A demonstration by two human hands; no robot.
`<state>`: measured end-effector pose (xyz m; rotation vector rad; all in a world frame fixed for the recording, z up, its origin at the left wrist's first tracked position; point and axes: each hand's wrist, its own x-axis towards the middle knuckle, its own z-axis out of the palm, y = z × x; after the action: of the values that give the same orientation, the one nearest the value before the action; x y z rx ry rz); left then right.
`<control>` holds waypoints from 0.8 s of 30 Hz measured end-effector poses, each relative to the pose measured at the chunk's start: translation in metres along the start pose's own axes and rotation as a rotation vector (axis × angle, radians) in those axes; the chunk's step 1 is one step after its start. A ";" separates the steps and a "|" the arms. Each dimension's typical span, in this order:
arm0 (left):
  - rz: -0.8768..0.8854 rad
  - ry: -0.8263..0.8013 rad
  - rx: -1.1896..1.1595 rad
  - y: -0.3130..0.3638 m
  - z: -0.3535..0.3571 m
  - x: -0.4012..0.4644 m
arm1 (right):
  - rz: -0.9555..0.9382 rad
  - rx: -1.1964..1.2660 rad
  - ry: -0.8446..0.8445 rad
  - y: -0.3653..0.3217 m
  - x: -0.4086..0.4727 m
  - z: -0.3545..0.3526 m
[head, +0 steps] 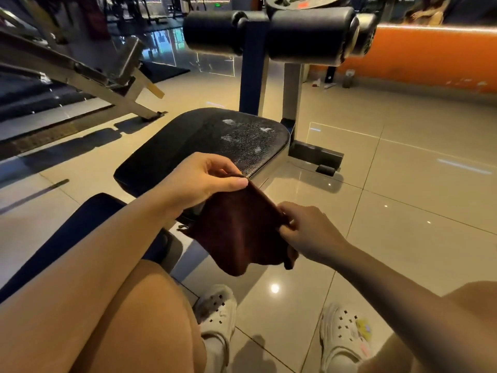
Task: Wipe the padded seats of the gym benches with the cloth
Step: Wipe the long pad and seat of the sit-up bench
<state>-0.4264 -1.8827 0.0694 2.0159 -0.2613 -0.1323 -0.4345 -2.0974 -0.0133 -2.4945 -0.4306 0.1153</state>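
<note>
A person's left hand [200, 179] pinches the upper corner of a dark maroon cloth [236, 230] between thumb and fingers, its grip just above the near edge of the black padded seat [204, 141], likely to spread the cloth flat before wiping. To the right and lower, the right hand [306, 232] grips the cloth's opposite edge with curled fingers, holding it taut in the air beside the seat, which shows pale wet-looking patches beyond both grips.

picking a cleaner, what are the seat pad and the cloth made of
Seat pad: looks like black vinyl or faux leather, with a pebbled grain and a glossy sheen. Cloth: soft dark maroon fabric, matte, draping limp between the two hands, possibly microfiber or terry.
</note>
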 end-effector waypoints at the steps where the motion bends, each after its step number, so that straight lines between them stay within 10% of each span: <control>1: -0.006 0.009 0.005 -0.002 -0.002 0.000 | 0.033 -0.003 -0.003 0.006 0.001 0.003; 15: -0.186 0.305 0.071 -0.013 0.006 0.008 | 0.176 0.262 0.189 -0.008 0.026 -0.026; 20: 0.001 0.035 0.288 0.000 0.060 -0.011 | 0.349 0.898 -0.018 -0.038 0.026 -0.031; 24: -0.031 -0.296 0.392 -0.003 0.055 -0.025 | 0.279 0.810 -0.070 -0.036 0.027 -0.036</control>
<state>-0.4621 -1.9232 0.0415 2.3884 -0.4724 -0.4286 -0.4129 -2.0810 0.0370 -1.7340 -0.0311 0.4022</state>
